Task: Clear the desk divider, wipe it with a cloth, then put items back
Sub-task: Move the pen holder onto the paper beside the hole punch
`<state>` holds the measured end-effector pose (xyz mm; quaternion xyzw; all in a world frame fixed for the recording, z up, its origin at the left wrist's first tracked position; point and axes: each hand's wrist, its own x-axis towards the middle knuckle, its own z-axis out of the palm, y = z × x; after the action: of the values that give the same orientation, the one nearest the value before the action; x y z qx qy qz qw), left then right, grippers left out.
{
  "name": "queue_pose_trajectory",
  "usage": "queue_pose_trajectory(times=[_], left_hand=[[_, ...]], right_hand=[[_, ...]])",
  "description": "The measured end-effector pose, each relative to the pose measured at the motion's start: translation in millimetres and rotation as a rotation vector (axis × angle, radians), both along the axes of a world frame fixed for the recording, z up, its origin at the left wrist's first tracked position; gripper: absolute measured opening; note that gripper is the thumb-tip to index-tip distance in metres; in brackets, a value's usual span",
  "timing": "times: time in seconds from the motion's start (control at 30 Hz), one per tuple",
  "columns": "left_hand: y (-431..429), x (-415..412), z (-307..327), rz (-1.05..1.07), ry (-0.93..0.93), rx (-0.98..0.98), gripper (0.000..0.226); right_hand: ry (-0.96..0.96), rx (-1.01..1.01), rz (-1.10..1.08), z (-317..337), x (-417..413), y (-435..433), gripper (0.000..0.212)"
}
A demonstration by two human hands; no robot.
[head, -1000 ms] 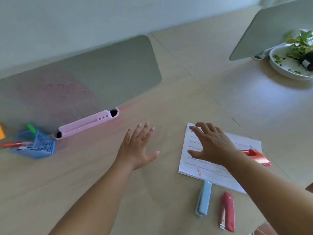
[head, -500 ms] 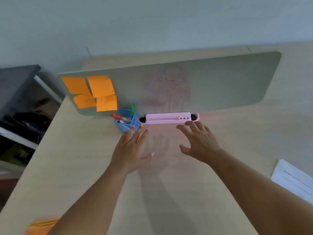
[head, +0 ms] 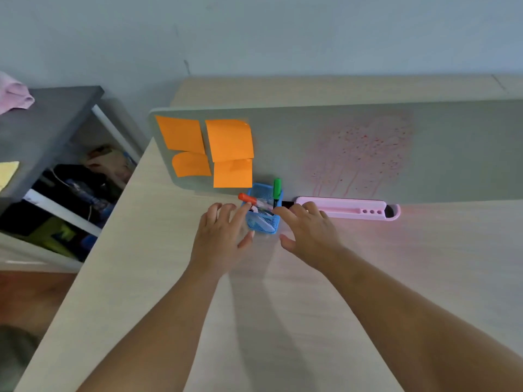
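- The left hand (head: 219, 239) is spread, palm down, at the left side of the blue mesh pen holder (head: 263, 213); its forefinger touches the red-capped marker (head: 249, 199) that leans out of the holder, and the thumb lies against the holder's lower left corner. It grips nothing.
- The right hand (head: 308, 230) is likewise unclenched, fingers fanned, just to the right of the holder; the fingertips lie over the left end of the pink tray (head: 351, 211), and whether they press on it I cannot tell.
- A green marker (head: 277, 189) stands upright in the holder's far right corner.
- The holder and the pink tray sit at the foot of the grey-green desk divider (head: 283, 142), side by side; the tray has three small holes and a dark end piece near its right end.
- On the divider's left part four orange sticky notes (head: 229, 140) are stuck in a cluster, some curling at the edges.
- Right of the middle, the divider bears a red stain (head: 362, 154) of dots and downward streaks.
- The desk (head: 283, 321) is pale wood grain; both forearms cast shadows on it, and a pink glow lies near the tray.
- Behind is a plain pale grey-blue wall (head: 254, 32).
- To the left stands a dark-topped shelf unit (head: 53, 114) with cluttered shelves below; a pink cloth (head: 14, 94) lies on its top at the frame's edge.
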<state>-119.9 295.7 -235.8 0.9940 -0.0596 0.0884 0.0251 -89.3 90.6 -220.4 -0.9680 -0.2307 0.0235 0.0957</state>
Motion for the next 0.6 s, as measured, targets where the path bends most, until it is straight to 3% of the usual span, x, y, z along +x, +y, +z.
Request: queue_pose_trajectory(times=[0.2, 0.37, 0.6], left_hand=[[-0.6, 19.7, 2.2, -0.041, 0.049, -0.117, 0.026], [-8.1, 14.8, 9.9, -0.004, 0.030, -0.347, 0.014], [-36.4, -14.3, 28.3, -0.119, -0.057, -0.331, 0.009]], right_hand=[[0.052, 0.153, -0.084, -0.4, 16.0, 28.6, 0.022], [0.137, 0.234, -0.159, 3.5, 8.6, 28.0, 0.012], [0.088, 0.239, -0.218, 15.6, -34.8, -3.9, 0.011]])
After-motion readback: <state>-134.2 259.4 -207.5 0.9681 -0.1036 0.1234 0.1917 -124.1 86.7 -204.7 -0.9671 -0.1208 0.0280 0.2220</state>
